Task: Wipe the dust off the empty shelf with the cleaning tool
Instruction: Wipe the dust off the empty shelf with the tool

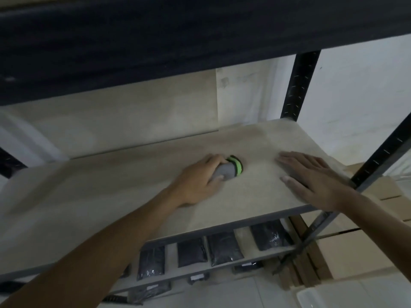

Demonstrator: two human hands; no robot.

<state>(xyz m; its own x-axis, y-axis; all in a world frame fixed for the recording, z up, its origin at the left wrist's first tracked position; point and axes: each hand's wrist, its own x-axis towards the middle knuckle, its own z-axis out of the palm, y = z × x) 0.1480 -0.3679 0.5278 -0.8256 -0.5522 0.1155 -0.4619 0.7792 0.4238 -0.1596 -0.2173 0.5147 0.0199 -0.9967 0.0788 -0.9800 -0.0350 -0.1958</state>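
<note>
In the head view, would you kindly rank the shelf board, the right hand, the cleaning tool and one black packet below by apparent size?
1. shelf board
2. right hand and black packet look alike; the packet lies farther away, so unranked
3. cleaning tool, partly covered by the left hand

It looks like a storeroom: a metal rack [298, 85] with slotted black uprights carries pale board shelves [255, 143], rows of sealed dark packets [224, 248] lie on the lower shelf, and cardboard boxes [355, 252] are stacked just beside it.

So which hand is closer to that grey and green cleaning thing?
Left. The left hand grips the cleaning tool on the shelf. The right hand lies flat on the shelf, apart, to the tool's right.
</note>
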